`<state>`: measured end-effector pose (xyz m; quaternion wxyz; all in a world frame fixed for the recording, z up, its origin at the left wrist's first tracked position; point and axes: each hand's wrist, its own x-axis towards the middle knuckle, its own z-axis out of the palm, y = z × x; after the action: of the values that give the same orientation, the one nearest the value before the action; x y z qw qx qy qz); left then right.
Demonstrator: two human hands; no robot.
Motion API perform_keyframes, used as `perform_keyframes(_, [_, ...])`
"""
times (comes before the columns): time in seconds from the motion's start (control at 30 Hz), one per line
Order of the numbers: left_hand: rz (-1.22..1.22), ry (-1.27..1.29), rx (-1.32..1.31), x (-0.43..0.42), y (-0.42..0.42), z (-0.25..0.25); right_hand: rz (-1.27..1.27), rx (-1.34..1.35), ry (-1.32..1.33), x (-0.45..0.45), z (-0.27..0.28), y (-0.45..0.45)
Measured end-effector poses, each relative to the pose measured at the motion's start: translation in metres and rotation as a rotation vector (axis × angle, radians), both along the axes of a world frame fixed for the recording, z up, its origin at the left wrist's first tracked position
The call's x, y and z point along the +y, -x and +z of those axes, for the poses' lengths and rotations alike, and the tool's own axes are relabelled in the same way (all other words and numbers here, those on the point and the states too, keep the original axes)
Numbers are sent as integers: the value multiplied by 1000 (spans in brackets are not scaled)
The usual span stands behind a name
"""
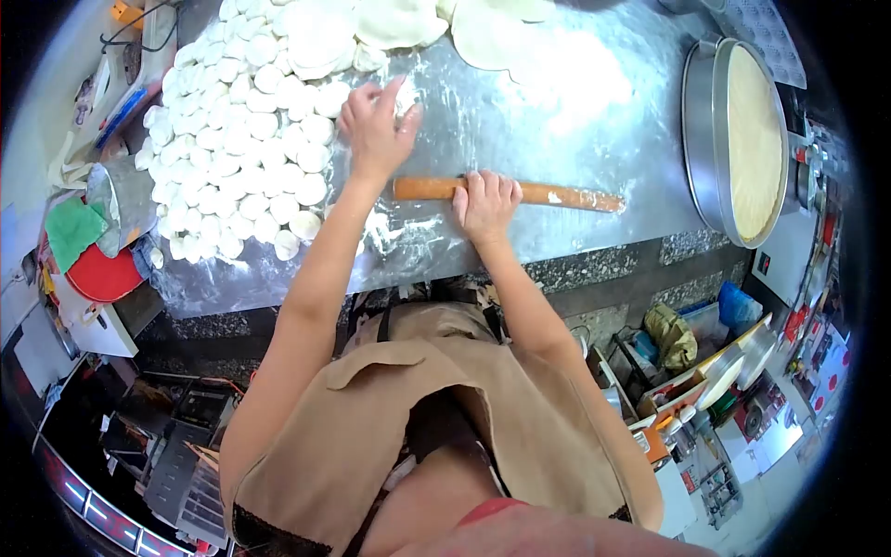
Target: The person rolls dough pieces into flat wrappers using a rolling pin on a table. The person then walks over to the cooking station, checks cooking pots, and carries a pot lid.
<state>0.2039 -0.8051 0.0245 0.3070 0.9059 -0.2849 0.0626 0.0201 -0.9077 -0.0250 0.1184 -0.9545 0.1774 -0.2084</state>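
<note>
A wooden rolling pin (566,197) lies across the metal work table (436,251), with my right hand (486,204) wrapped round it left of its middle. My left hand (379,128) is over the table just right of many small flattened dough pieces (237,158); its fingers are apart, and nothing shows in them. Large rolled dough sheets (483,35) lie at the table's far side, some stacked above the small pieces. White flour is scattered on the metal around both hands.
A large round metal pan (754,144) with a pale layer in it stands at the table's right end. At the left are a green cloth (74,230) and a red round object (104,274). Below right, an open drawer (677,390) holds bags and tools.
</note>
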Motion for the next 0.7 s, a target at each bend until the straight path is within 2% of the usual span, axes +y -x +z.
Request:
perform_keyframes(0.03, [4,-60,-258,-6,4,9,-12,-7,2,1,1,-1])
perform_keyframes(0.07, [0,-62,-248,-10,6,-6,-25,-9,2,5,2,3])
perform_keyframes(0.13, [45,-142,-82,-13,11,-47,-34,57,-19,14,10,19])
perform_keyframes(0.2, [77,-222,208,-10,44,-34,-57,61,-18,15,16,-3])
perform_keyframes(0.23, [-107,-121,165,2,66,-46,-124,141,-57,19,20,-6])
perform_keyframes(0.3, [-222,-77,315,12,89,-31,-259,288,-113,14,26,-30])
perform_keyframes(0.37, [-196,-191,375,3,52,-34,-209,245,-89,-11,13,-84])
perform_keyframes(0.4, [-227,-272,275,-2,37,-15,-175,258,-25,-20,3,-98])
perform_keyframes(0.43, [-208,-232,225,2,30,-12,-177,258,-14,-17,9,-94])
perform_keyframes(0.5, [-144,-98,361,22,38,-31,-226,229,-84,-3,31,-87])
perform_keyframes(0.53, [-143,-95,365,38,51,-41,-168,125,-71,11,21,-57])
perform_keyframes(0.6, [24,58,843,54,68,-48,-170,157,-72,22,20,-35])
perform_keyframes(0.63, [24,58,849,49,59,-51,-209,126,-81,27,16,-40])
perform_keyframes(0.7, [-151,-161,778,31,22,-24,-317,176,-128,8,21,-97])
